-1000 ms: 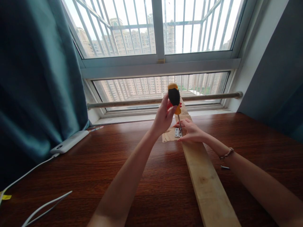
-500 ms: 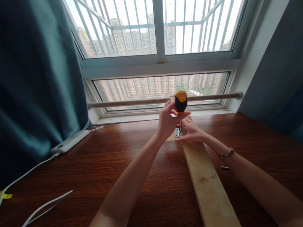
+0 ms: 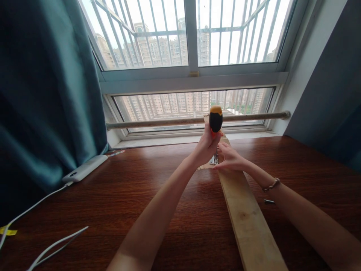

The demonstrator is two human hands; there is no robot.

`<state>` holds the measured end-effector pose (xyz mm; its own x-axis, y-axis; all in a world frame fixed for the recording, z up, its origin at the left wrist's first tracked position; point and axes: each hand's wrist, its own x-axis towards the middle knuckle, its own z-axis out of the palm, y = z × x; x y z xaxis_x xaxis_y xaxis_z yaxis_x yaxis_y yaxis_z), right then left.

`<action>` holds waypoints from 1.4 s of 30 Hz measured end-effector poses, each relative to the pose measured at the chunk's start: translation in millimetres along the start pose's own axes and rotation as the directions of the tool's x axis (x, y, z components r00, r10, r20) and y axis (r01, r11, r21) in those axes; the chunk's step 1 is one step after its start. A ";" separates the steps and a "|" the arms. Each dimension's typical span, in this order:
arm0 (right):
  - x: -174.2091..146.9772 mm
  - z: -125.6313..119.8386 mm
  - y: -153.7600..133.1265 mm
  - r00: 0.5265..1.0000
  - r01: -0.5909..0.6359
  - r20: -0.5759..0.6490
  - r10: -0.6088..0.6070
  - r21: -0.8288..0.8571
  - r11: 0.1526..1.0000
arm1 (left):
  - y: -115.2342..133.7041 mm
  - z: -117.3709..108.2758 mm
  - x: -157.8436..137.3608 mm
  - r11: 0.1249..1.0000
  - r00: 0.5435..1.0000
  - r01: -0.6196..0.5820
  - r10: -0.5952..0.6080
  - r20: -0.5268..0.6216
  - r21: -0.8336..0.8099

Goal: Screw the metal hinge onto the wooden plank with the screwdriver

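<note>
My left hand [image 3: 207, 145] is closed around the black and yellow handle of a screwdriver [image 3: 216, 119], which stands upright. Below it, the metal shaft comes down at a silver hinge [image 3: 214, 160], partly covered by my left hand. The hinge lies at the far part of a long wooden board [image 3: 248, 214]. My right hand [image 3: 231, 157] rests on the board beside the hinge, thumb and forefinger apart around its right side. The screw under the tip is too small to make out.
On the brown wooden table [image 3: 118, 203] a loose screw [image 3: 269, 201] lies right of the board. A white power strip [image 3: 84, 169] and white cable [image 3: 56, 246] are at left, by a blue curtain [image 3: 50, 94]. A metal rail [image 3: 158, 122] crosses before the window.
My left hand has turned about the screwdriver handle, its wrist rolling right and its fingers wrapping closer, now covering more of the hinge. My right hand has stayed in place.
</note>
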<state>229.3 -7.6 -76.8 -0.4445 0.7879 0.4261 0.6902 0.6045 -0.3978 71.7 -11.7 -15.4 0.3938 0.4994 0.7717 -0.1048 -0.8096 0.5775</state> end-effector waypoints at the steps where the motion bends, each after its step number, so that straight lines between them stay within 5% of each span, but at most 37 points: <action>1: 0.1 0.2 0.5 1.000 0.024 0.001 -0.024 -0.008 1.000 | -1.3 2.9 -0.7 0.999 1.000 0.019 -0.020 -0.007 -0.042; 8: 0.8 0.3 0.0 1.000 0.000 -0.011 0.000 -0.010 1.000 | -9.3 8.6 3.2 0.938 0.961 0.168 -0.225 -0.162 -0.304; 12: 0.4 -1.2 -2.3 1.000 -0.023 0.006 0.023 0.017 1.000 | -14.7 1.5 4.4 0.964 0.947 0.151 -0.205 -0.249 -0.219; 19: 0.7 -2.1 -1.2 1.000 -0.002 0.010 0.002 0.007 1.000 | -6.8 -6.0 3.8 0.962 0.988 0.148 -0.133 0.080 -0.229; 24: 0.5 -2.2 -1.7 1.000 -0.004 0.008 0.003 0.018 1.000 | -1.5 -6.2 1.7 0.971 0.986 0.088 -0.054 0.155 -0.222; 28: -1.3 -1.9 -2.6 1.000 -0.002 0.018 0.002 0.012 1.000 | 11.0 -10.1 5.0 0.962 0.999 0.014 -0.004 0.040 -0.272; 32: -2.4 0.2 -0.2 1.000 -0.003 0.019 0.002 0.016 1.000 | 40.2 -31.7 14.2 0.936 0.969 -0.009 -0.079 -0.235 -0.351; 34: -2.4 1.5 1.8 1.000 0.000 0.017 -0.001 0.018 1.000 | 50.0 -47.3 16.3 0.889 0.916 0.057 -0.228 -0.330 -0.455; 37: -2.2 2.4 3.7 1.000 -0.001 0.015 0.001 0.028 1.000 | 41.5 -65.0 7.1 0.719 0.791 0.265 -0.543 -0.282 -0.642; 39: -2.0 2.2 3.4 1.000 0.008 0.017 -0.008 0.044 0.999 | 20.7 -68.1 -9.7 0.568 0.627 0.433 -0.748 -0.219 -0.700; 41: -1.8 1.6 2.2 0.999 0.022 0.023 -0.023 0.059 0.998 | -4.4 -63.9 -32.8 0.364 0.357 0.554 -0.916 -0.181 -0.749; 42: -1.6 1.2 1.5 0.999 0.028 0.027 -0.029 0.062 0.998 | -16.1 -59.8 -45.3 0.305 0.291 0.583 -0.944 -0.157 -0.753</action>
<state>230.3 -7.9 -79.1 -0.4801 0.7727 0.4152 0.6406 0.6322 -0.4358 1.0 -2.9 -43.6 0.0700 0.9578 -0.2789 -0.4905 0.2765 0.8264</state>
